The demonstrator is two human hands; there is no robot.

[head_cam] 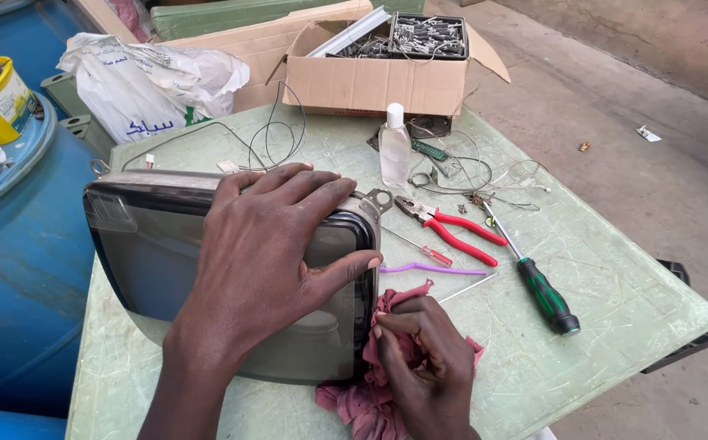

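Note:
A bare picture tube with a dark glass screen (150, 253) lies face up on the pale green table (606, 285). My left hand (268, 240) rests flat on the glass with fingers spread and the thumb along the tube's right edge. My right hand (427, 358) grips a crumpled maroon rag (362, 403) and presses it against the tube's lower right side.
Red-handled pliers (455, 228), a small red screwdriver (423, 248), a green-handled screwdriver (537, 281), a purple strip (431, 268) and a clear bottle (394, 147) lie right of the tube. Loose wires (268, 134), a cardboard box of parts (370, 77) and a white bag (146, 81) sit behind. Blue drums (12, 269) stand left.

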